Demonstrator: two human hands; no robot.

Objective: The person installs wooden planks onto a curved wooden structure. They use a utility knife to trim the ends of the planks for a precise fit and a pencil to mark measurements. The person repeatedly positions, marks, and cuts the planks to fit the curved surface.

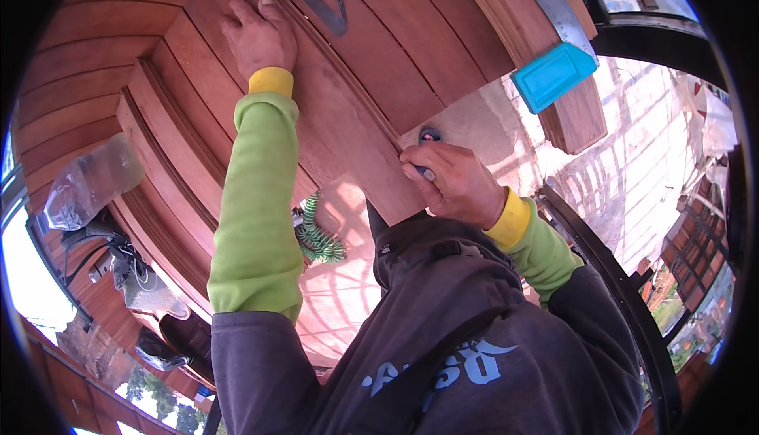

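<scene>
A long reddish-brown wooden plank [336, 130] runs diagonally from the upper left down to my waist. My left hand [261, 33] lies on its far part, fingers slightly bent and apart, holding nothing. At the plank's near right edge, my right hand [458, 182] is closed around a short, dark, pencil-like stick [425, 172]. Its pale end points up, while its tip is hidden by the fingers. A narrow groove or raised strip follows the plank's right side.
Grooved boards [403, 32] lie beneath the plank. At the upper right, a try square with a teal handle [553, 77] rests across timber pieces [577, 119]. A dark flat strip [322, 9] with a cord lies ahead. Below are a green coiled hose [319, 237] and, leftward, a clear plastic container [91, 182].
</scene>
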